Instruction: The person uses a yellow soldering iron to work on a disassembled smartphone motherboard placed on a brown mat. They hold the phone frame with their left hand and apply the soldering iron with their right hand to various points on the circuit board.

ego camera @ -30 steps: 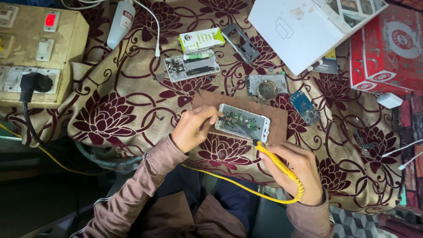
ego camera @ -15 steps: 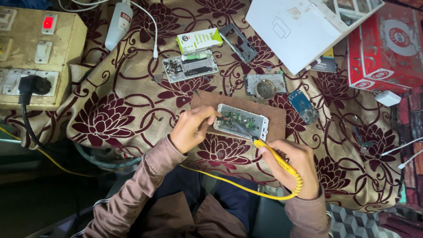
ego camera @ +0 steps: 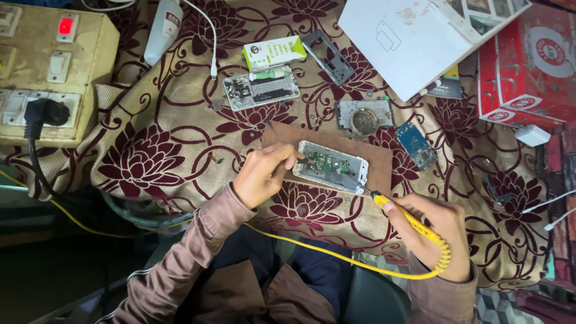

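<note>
An opened phone body (ego camera: 332, 166) with its green circuit board showing lies on a brown board (ego camera: 380, 162) in the middle of the patterned cloth. My left hand (ego camera: 261, 174) pinches the phone's left end and holds it down. My right hand (ego camera: 437, 231) grips a yellow soldering iron (ego camera: 403, 216) like a pen. Its metal tip rests on the phone's circuit board near the right half. A yellow cord (ego camera: 324, 252) runs from the iron's back end across my lap.
A second opened phone (ego camera: 260, 89) and a small green-and-white box (ego camera: 273, 53) lie farther back. A metal part with a round piece (ego camera: 363, 115), a blue board (ego camera: 415, 146), a white box (ego camera: 414, 37), red cartons (ego camera: 527, 66) and a beige switchboard (ego camera: 48, 66) with a black plug surround the work.
The view has shifted slightly. My hands, the phone and the iron keep nearly the same positions, with the iron's tip still on the circuit board.
</note>
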